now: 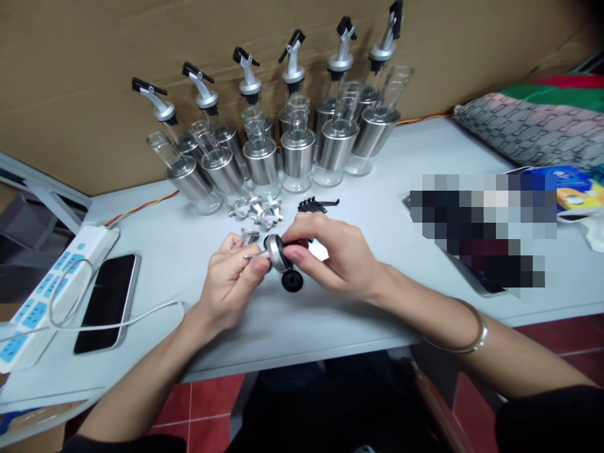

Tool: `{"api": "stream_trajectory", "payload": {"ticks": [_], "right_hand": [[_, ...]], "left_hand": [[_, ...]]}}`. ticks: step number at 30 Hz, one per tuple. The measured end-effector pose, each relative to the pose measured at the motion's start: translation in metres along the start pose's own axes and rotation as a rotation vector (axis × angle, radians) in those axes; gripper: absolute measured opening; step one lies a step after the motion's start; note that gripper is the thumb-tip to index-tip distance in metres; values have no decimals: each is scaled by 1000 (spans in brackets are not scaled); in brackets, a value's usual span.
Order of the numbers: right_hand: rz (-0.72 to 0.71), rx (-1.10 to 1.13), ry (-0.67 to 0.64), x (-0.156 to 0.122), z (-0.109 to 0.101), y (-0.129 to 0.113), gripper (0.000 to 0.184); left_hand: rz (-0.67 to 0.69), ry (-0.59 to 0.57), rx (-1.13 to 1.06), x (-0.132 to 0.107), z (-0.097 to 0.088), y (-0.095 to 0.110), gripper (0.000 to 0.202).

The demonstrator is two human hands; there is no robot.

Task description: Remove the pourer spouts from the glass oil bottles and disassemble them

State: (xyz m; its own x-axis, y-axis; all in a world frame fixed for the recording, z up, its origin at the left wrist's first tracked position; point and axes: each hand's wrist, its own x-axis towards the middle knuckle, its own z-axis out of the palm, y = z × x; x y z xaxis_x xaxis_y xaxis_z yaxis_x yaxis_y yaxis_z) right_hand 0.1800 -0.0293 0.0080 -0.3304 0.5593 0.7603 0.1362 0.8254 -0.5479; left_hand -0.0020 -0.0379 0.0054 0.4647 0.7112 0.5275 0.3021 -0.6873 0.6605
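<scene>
My left hand point(232, 277) and my right hand point(333, 258) meet over the middle of the white table point(330, 314), both pinching a small silver pourer cap point(276, 251) with a thin metal spout pointing left. A black round rubber gasket point(292, 281) lies on the table just below the cap. Behind my hands lie a heap of silver pourer parts point(257, 211) and a bunch of small black levers point(317, 204). Farther back stand two rows of glass-and-steel oil bottles point(297, 154); those in the back row carry pourers with black levers.
A dark phone point(106, 302) on a white cable lies at the left beside a white-and-blue power strip point(42, 289). A blurred-out patch covers things at the right. A patterned cushion point(533, 129) is at the far right. A cardboard wall point(94, 50) stands behind the table.
</scene>
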Motion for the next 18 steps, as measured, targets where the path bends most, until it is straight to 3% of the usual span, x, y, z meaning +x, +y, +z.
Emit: {"api": "stream_trajectory", "payload": {"ticks": [4, 6, 8, 10, 13, 18], "right_hand": [[266, 98, -53, -1, -1, -4, 5], [377, 189, -86, -2, 1, -6, 9], [454, 233, -97, -1, 2, -8, 13], [471, 226, -83, -1, 3, -8, 14], [348, 150, -65, 0, 2, -6, 10], [-89, -18, -117, 0, 1, 3, 14]], "left_hand": [[-70, 4, 78, 0, 1, -8, 34], [-35, 28, 98, -1, 2, -10, 28], [10, 17, 120, -2, 2, -10, 25], [-34, -31, 77, -2, 3, -9, 26], [-243, -115, -212, -1, 2, -5, 40], [-581, -182, -823, 6, 0, 4, 46]]}}
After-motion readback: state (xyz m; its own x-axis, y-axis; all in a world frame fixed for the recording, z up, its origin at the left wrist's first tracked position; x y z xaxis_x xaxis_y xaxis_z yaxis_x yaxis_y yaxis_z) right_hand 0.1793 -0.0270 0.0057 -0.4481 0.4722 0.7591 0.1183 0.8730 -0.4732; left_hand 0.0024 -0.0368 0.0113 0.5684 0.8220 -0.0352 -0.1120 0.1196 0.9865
